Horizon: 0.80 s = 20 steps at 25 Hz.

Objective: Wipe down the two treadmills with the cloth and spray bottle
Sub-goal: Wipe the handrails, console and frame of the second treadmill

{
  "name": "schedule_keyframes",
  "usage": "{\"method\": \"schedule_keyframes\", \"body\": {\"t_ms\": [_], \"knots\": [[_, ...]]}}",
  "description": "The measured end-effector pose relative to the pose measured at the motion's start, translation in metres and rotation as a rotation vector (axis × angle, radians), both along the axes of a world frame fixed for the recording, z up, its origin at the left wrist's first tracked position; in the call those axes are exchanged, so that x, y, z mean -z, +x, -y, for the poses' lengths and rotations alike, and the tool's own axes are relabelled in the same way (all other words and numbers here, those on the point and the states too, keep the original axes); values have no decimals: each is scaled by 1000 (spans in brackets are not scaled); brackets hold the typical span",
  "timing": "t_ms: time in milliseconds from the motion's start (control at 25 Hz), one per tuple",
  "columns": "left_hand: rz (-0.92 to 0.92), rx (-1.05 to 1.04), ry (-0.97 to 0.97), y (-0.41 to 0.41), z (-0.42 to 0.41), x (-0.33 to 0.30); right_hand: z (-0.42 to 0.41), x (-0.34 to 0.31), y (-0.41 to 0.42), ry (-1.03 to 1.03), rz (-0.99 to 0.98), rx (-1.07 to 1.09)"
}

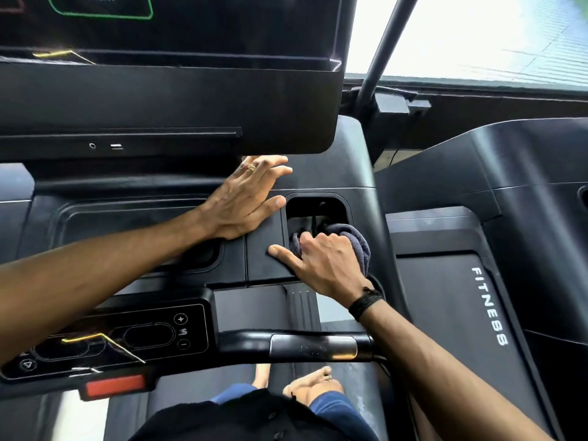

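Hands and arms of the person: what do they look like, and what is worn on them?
Both forearms are bare, with no sleeves in view. The left hand wears a gold-coloured ring on one finger. The right hand has no ring that I can see; its wrist carries a black corded wristband, wound in several strands.

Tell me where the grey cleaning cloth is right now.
In the head view, the grey cloth sits right of centre, bunched under the right hand and pushed into the rectangular cup-holder recess of the black treadmill console, just right of the flat left hand.
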<state>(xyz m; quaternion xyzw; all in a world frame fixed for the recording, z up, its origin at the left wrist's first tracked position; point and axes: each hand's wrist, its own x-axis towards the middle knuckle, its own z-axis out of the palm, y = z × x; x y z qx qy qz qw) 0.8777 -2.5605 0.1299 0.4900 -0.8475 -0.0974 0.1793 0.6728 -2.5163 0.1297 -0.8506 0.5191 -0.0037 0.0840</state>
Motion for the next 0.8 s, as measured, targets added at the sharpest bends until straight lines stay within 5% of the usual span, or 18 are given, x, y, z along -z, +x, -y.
{"method": "schedule_keyframes", "body": {"t_ms": [240,400,440,520,600,680,800], "knots": [[7,-20,20,1,2,2,-1,6,-10,-52,453,304],[2,-28,26,2,2,2,-5,-31,-21,338,1253,474],[-2,-29,33,2,2,1,-14,-48,-25,454,1326,423],[-19,-35,25,2,1,0,-42,-81,-28,718,1121,117],[-18,-35,-7,1,-2,-2,-77,-91,-24,869,468,-245],[-7,-36,-45,3,-11,-5,-98,-71,-17,647,15,-398],[-99,-82,57,5,-40,-31,-113,-28,7,287,-25,-431]]}}
